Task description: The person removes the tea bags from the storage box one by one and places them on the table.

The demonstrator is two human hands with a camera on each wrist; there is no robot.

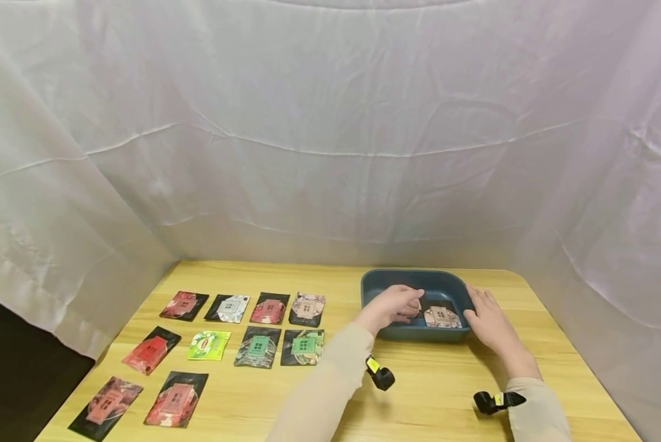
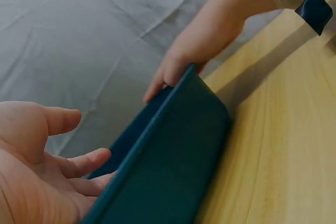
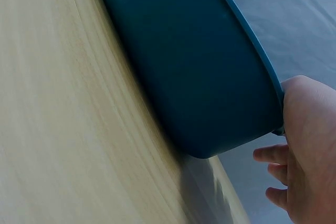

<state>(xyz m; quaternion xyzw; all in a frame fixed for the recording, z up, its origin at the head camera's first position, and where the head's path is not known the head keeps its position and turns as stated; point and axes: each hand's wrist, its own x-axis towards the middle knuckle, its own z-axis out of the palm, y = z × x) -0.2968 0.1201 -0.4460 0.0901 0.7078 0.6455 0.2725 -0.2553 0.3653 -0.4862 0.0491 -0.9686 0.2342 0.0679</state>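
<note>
A dark blue tray (image 1: 388, 279) stands toward the back right of the table. Inside it lies a tea sachet (image 1: 442, 316) with a pinkish label, and a second sachet (image 1: 413, 308) is partly covered by my left hand (image 1: 394, 307). That hand reaches over the tray's near left side, thumb and fingers apart; the left wrist view shows nothing pinched between the thumb (image 2: 65, 120) and the fingers. My right hand (image 1: 493, 322) rests against the tray's right rim. Its fingers (image 3: 273, 155) extend along the outside, fairly straight.
Several tea sachets lie in loose rows on the left, among them a red and black one (image 1: 176, 402), a bright green one (image 1: 209, 345) and a dark one with a green label (image 1: 303, 347). Pale curtains (image 1: 330, 153) enclose the wooden table (image 1: 430, 393).
</note>
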